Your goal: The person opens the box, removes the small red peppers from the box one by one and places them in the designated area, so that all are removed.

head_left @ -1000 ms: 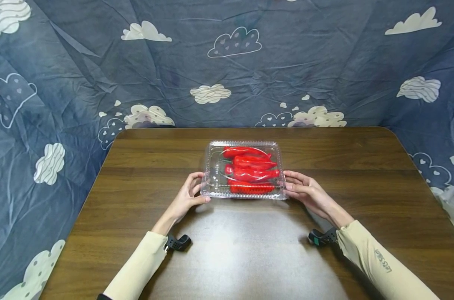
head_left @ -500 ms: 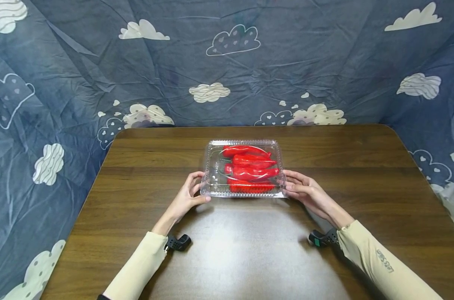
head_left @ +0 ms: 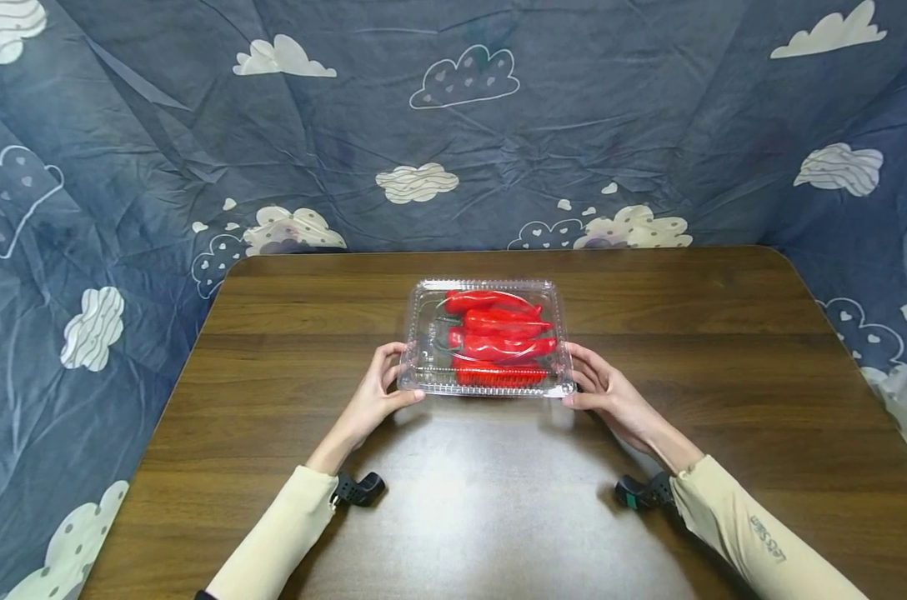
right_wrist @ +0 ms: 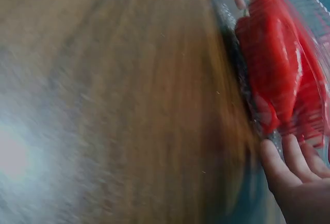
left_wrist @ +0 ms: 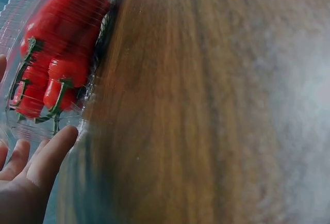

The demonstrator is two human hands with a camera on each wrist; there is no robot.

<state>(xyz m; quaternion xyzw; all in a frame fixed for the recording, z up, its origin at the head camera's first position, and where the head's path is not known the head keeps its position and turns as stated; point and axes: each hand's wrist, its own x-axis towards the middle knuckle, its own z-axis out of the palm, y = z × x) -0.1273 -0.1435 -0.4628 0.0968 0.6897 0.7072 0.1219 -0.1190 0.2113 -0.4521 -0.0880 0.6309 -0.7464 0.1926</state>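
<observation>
A clear plastic clamshell box with a ribbed rim lies on the far half of the table, its lid down. Inside are several long red peppers with green stems, their stem ends toward the left. My left hand grips the box's left side, thumb at the near left corner and fingers along the edge. On the opposite side my right hand holds the box, its thumb on the near right corner. The left wrist view shows the green stems close to the left fingers; the right wrist view shows the pepper tips near the right fingers.
The brown wooden table has rounded far corners and a bright glare patch in front of the box. Behind it hangs a blue cloth printed with white clouds. A black strap sits at each wrist, below cream sleeves.
The right thumb has moved down from the box's side to its near right corner. The box and the left hand have stayed almost in place, and the head view has shifted slightly.
</observation>
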